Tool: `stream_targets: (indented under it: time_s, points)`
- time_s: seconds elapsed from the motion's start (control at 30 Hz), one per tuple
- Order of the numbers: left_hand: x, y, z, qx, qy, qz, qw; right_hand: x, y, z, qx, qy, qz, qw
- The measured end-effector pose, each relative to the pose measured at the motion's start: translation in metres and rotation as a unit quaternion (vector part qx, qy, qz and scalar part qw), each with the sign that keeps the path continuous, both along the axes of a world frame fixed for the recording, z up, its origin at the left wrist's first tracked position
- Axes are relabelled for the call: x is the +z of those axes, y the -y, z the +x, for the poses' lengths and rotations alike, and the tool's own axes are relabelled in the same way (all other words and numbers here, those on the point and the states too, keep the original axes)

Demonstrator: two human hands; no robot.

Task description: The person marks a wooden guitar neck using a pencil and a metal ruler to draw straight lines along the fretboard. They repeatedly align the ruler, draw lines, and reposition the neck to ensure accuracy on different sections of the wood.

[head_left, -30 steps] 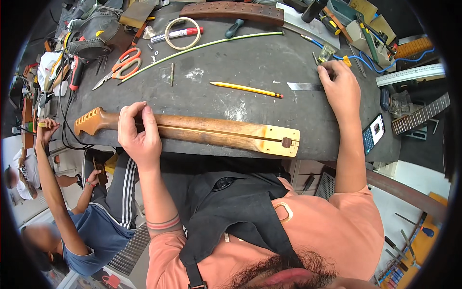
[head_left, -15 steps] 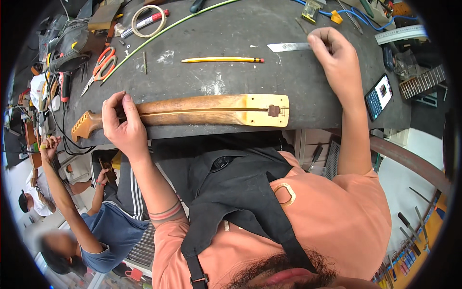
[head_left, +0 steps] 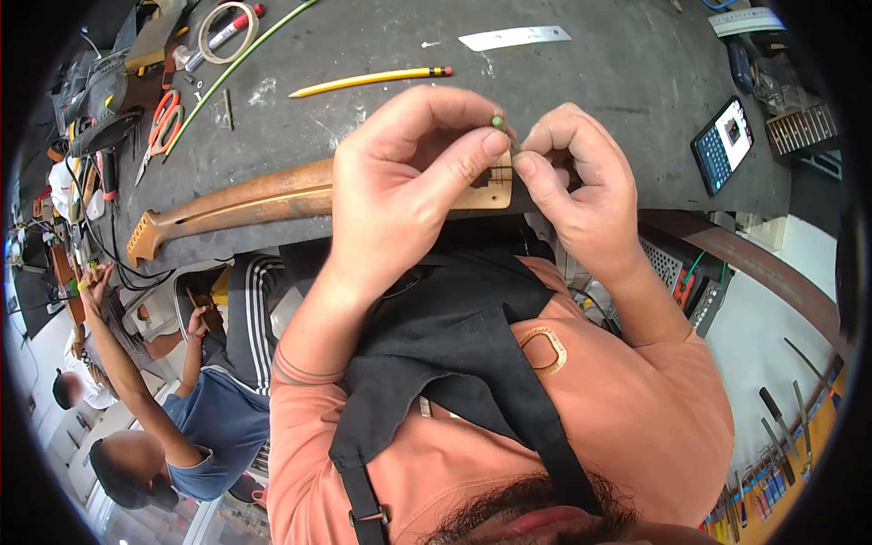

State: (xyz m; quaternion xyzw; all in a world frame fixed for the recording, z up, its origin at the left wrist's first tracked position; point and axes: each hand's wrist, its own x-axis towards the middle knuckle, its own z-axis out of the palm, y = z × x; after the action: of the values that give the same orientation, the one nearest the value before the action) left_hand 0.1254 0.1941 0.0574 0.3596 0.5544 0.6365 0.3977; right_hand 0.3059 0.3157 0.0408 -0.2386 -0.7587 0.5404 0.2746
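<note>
My left hand [head_left: 391,182] is closed in a pinch above the wide end of the guitar neck, on a small thin piece with a green tip [head_left: 498,121]. My right hand [head_left: 586,182] meets it there, thumb and fingers pinched on a thin dark end by the left fingertips; its exact kind is too small to make out. Below them the brown wooden guitar neck [head_left: 254,195] lies along the table's near edge, its grooved back facing up and its headstock at the left. My left hand hides part of it. Beyond my hands lie a yellow pencil [head_left: 372,82] and a flat metal blade [head_left: 514,37].
Orange-handled scissors [head_left: 163,123], a tape roll [head_left: 227,32], a red-capped marker [head_left: 238,24] and a green cord [head_left: 238,74] lie at the far left. A phone [head_left: 724,145] rests at the right. Another person [head_left: 218,409] sits to the left.
Both hands have come together over the neck's wide end, the left moving right and the right moving left and nearer. My right hand has left the metal blade. The view has shifted slightly.
</note>
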Motion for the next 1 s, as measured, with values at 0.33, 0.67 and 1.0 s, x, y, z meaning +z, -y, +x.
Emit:
stream_targets:
  time_s: [0.33, 0.67, 1.0]
  points:
    - [0.005, -0.009, -0.009, -0.010, -0.085, -0.044, 0.995, -0.004, -0.009, 0.005, 0.021, 0.021, 0.069, 0.997]
    - [0.001, -0.009, -0.009, -0.023, -0.105, -0.036, 0.994, -0.010, -0.006, -0.001, 0.024, 0.002, 0.092, 0.995]
    - [-0.006, -0.008, -0.012, -0.021, -0.098, -0.043, 0.994, -0.013, -0.007, -0.001, 0.020, 0.009, 0.091, 0.996]
